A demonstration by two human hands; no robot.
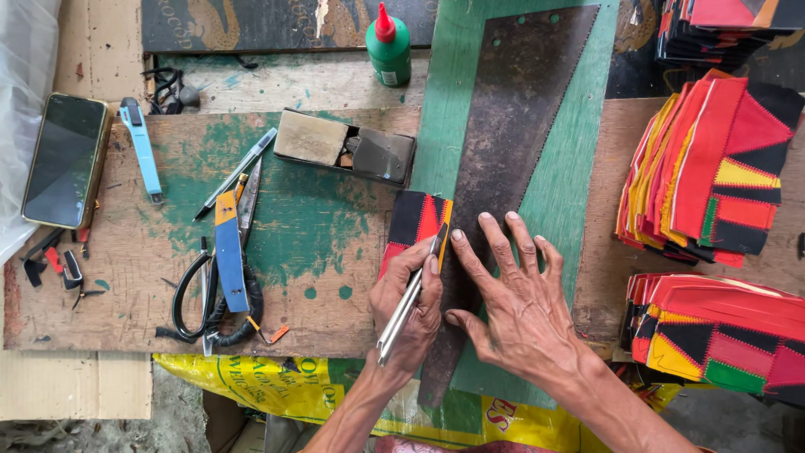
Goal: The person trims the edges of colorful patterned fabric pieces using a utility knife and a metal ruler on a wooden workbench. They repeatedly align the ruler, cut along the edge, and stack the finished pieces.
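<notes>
Hands work together at the near edge of the tabletop (335,252). Left hand (409,306) has its fingers closed round a slim metal knife (411,295), tip against the left edge of a dark saw blade (507,151) used as a straightedge. Right hand (516,306) lies flat, fingers spread open, pressing the blade down. Patchwork fabric piece (415,220) sits just beyond the left fingers, partly under the blade. Knife's long axis runs from the wrist up and slightly right, tip pointing away from the person. Sound practice, in my judgement: firm downward pressure, knife kept tight to the blade's edge, right fingertips clear of the cut line.
</notes>
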